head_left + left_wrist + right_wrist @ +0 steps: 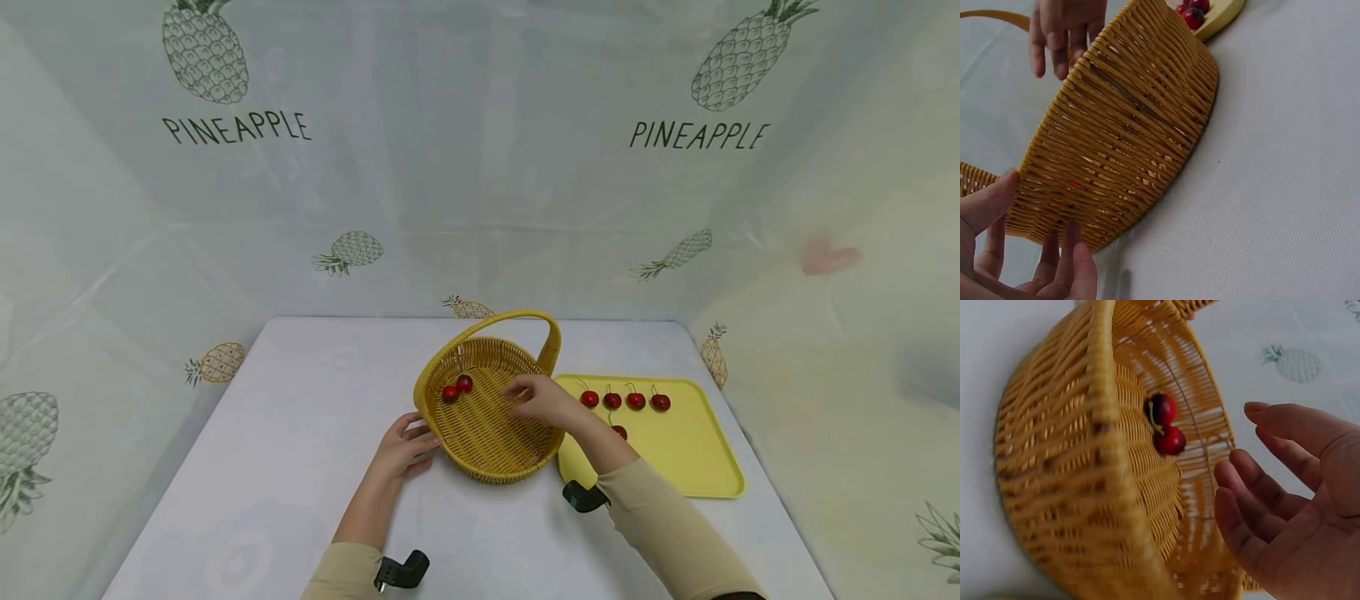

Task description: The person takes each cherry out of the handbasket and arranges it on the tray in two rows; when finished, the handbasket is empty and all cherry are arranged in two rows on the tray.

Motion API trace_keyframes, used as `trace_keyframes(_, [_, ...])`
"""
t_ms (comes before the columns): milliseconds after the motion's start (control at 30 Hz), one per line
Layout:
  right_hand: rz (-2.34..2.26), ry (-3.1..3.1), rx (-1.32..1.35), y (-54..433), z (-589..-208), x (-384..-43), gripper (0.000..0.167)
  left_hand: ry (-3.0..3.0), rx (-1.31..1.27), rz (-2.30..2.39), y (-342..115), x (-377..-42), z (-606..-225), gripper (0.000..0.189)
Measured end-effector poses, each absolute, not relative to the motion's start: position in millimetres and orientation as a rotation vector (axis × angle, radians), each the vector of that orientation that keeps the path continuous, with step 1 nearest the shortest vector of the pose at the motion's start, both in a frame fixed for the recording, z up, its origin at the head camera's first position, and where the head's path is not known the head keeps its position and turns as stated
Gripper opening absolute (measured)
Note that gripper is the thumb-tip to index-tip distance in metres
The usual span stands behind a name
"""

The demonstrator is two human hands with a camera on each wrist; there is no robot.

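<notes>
A yellow-brown wicker basket [491, 473] with a tall arched handle stands mid-table. Two dark red cherries [457, 387] lie together inside it; a green stem shows in the right wrist view. At the basket's left side is my left hand [405, 450], its thumb at the rim and its spread fingers against the outer wall, as the left wrist view shows. Above the basket's right half hovers my right hand [543, 400]. Its fingers are loosely bent and parted, with nothing between them in the right wrist view [1297, 487].
Right of the basket lies a yellow tray [690, 450], partly under my right forearm. Several cherries [636, 401] form a row along its far edge, and another cherry [619, 432] lies nearer. A pineapple-print sheet [480, 167] hangs behind the white table [300, 417].
</notes>
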State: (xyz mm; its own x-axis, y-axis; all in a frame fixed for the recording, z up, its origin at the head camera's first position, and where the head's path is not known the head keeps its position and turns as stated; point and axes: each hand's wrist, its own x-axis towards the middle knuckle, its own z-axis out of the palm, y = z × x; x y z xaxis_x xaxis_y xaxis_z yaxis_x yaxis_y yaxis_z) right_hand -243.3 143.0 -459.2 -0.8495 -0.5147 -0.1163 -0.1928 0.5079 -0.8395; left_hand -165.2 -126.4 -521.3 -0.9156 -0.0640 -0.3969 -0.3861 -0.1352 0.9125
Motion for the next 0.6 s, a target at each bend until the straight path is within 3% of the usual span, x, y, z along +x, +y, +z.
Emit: trace_keyframes(600, [-1.207,2.357,-0.599,84,-470,-255,0.033,1.887,-0.508,2.173,-128,-166,-524,0.057])
